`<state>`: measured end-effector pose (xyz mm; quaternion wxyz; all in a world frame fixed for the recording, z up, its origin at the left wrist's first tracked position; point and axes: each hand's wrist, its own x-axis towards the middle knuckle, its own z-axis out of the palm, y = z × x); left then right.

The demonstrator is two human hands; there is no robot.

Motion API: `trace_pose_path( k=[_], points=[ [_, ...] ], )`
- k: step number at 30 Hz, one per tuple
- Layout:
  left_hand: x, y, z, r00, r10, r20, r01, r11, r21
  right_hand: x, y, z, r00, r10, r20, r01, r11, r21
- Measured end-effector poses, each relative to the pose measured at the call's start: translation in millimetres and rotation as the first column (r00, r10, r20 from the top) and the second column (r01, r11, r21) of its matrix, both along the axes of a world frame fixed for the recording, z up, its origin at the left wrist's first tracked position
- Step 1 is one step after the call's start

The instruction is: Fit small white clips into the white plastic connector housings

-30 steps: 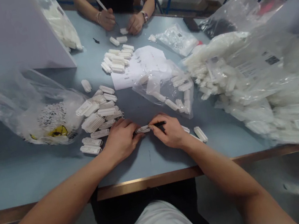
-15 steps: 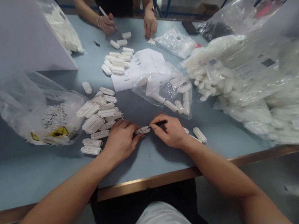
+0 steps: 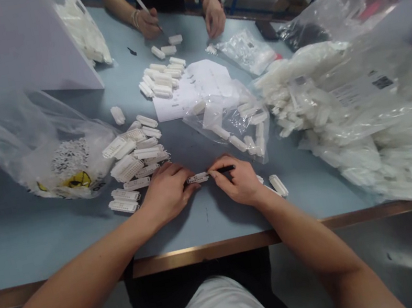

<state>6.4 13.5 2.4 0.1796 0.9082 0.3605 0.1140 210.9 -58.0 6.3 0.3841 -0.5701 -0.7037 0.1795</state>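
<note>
Between my hands lies a small white slotted plastic part (image 3: 199,178), long and narrow, near the middle of the table. My left hand (image 3: 170,189) pinches its left end between thumb and fingers. A thin black pen-like tool (image 3: 226,169) is held in my right hand (image 3: 235,180), its tip touching or very close to the part's right end. Just left of my left hand is a pile of similar white parts (image 3: 128,167), several showing rows of slots. A few more white parts (image 3: 278,185) lie to the right of my right wrist.
A clear bag with tiny pieces (image 3: 69,157) stands at left. Ahead are a paper sheet (image 3: 170,108), a bag of white parts (image 3: 238,143) and another pile (image 3: 161,79). Large filled bags (image 3: 367,120) cover the right. Opposite, a co-worker's hand (image 3: 148,24) holds a white pen-like tool.
The view has shifted slightly. My hands keep nearly the same pose around the white part. Across the table, the co-worker's other hand has moved a little to the right.
</note>
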Motion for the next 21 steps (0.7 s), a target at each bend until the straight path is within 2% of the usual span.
trace_pose_path(
  k=[8, 14, 21],
  points=[
    [-0.6, 0.7, -0.8, 1.000, -0.017, 0.008, 0.017, 1.000, 0.010, -2.0, 1.5, -0.8, 0.998, 0.035, 0.050, -0.036, 0.999, 0.027],
    [-0.6, 0.7, 0.2, 1.000, -0.015, 0.003, 0.014, 1.000, 0.005, 0.4, -0.4, -1.6, 0.992, -0.093, -0.088, 0.086, 0.993, -0.077],
    [-0.1, 0.7, 1.8, 1.000, -0.009, -0.003, 0.009, 1.000, -0.014, 1.7, -1.5, -0.8, 0.997, -0.041, -0.063, 0.037, 0.997, -0.065]
  ],
)
